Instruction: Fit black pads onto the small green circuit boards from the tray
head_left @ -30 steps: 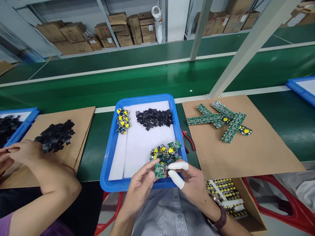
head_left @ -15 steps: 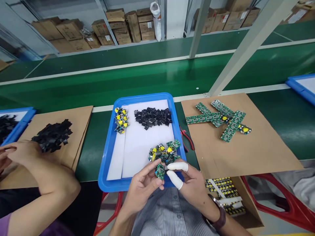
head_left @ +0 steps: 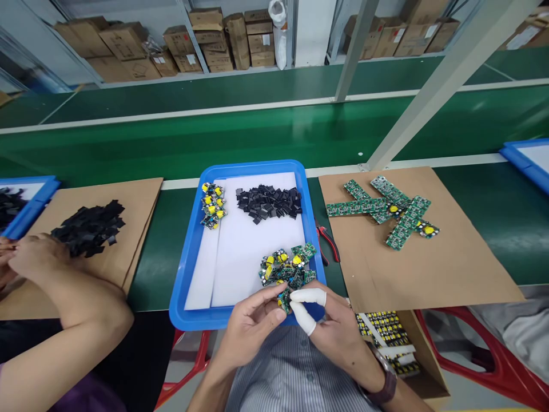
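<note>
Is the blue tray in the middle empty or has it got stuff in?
Not empty: the blue tray holds a heap of black pieces and two clusters of circuit boards.

cardboard boxes (head_left: 415, 39) beyond a slanted post (head_left: 444, 80)

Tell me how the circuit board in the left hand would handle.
The circuit board is probably light, being small beside the left hand. It seems stiff, showing no obvious bend. Its exposed components suggest knocks might damage it.

The held circuit board (head_left: 285, 300) has turned, its green face showing narrower.
</note>
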The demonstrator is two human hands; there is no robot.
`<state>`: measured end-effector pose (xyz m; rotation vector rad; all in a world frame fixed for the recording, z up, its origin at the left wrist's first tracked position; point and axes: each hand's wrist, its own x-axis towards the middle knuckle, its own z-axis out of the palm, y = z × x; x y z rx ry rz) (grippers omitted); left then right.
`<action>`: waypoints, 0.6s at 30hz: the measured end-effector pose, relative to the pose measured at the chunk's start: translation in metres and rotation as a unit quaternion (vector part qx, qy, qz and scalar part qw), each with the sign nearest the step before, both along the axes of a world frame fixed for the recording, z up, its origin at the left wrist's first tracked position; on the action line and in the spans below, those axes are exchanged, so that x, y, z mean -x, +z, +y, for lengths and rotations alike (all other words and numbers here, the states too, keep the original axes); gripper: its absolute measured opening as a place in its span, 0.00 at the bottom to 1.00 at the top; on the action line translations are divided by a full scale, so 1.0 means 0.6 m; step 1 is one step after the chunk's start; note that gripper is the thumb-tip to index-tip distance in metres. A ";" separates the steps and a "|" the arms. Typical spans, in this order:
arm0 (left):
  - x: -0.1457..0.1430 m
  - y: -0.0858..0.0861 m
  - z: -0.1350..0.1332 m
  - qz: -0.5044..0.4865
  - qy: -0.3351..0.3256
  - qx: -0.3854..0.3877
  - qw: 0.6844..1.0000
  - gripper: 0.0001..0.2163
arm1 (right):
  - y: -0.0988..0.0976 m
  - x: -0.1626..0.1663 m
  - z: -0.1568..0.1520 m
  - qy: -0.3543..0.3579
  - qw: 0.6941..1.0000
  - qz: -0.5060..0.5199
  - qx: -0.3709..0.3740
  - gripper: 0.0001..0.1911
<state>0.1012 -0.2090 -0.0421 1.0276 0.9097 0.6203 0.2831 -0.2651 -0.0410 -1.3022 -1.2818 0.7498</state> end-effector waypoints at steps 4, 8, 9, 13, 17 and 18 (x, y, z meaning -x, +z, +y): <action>0.002 -0.002 0.002 0.020 -0.002 -0.022 1.000 0.17 | 0.010 -0.005 0.001 0.018 1.000 -0.005 0.014 0.12; 0.002 -0.002 0.003 0.027 -0.012 -0.065 0.997 0.16 | 0.015 -0.009 0.004 0.026 0.999 -0.011 0.045 0.09; 0.002 -0.002 0.003 0.027 -0.013 -0.073 0.997 0.16 | 0.015 -0.009 0.005 0.026 0.998 -0.012 0.047 0.09; 0.001 -0.001 0.003 0.027 -0.018 -0.085 0.996 0.16 | 0.013 -0.009 0.009 0.027 0.998 -0.008 0.047 0.10; 0.001 0.002 0.006 0.030 -0.027 -0.088 0.995 0.15 | 0.014 -0.013 0.012 0.048 0.998 -0.005 0.046 0.10; 0.001 0.002 0.007 0.030 -0.029 -0.090 0.995 0.15 | 0.015 -0.014 0.012 0.057 0.997 -0.001 0.045 0.10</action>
